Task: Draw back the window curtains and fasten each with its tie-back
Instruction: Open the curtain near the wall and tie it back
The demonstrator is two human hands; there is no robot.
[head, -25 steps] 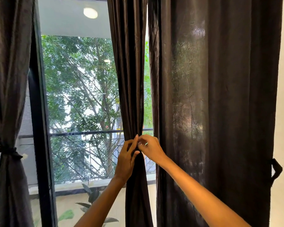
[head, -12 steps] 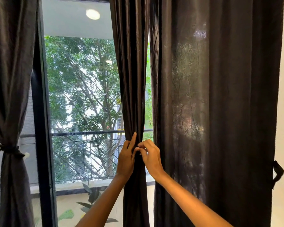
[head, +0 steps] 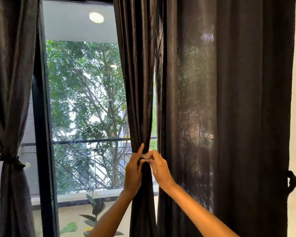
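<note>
Left hand (head: 132, 173) grasping gathered middle curtain (head: 140, 82), right hand (head: 158, 168) pinching tie-back (head: 143, 156) at it, left curtain (head: 9, 100) tied, window (head: 85, 108) behind

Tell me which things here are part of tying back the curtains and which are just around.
Job: middle curtain, both hands at its tie-back; wide right curtain; loose tie; tied left curtain.
Around: railing, trees, potted leaves, ceiling light.

Dark curtains, one tied, one gathered, one hanging loose.
You had the middle curtain (head: 140, 100) bunched into a narrow column; the left curtain (head: 10, 82) sat cinched by its tie-back (head: 9, 159); the wide right curtain (head: 229, 117) hung spread, its tie-back (head: 293, 183) dangling at the edge.
</note>
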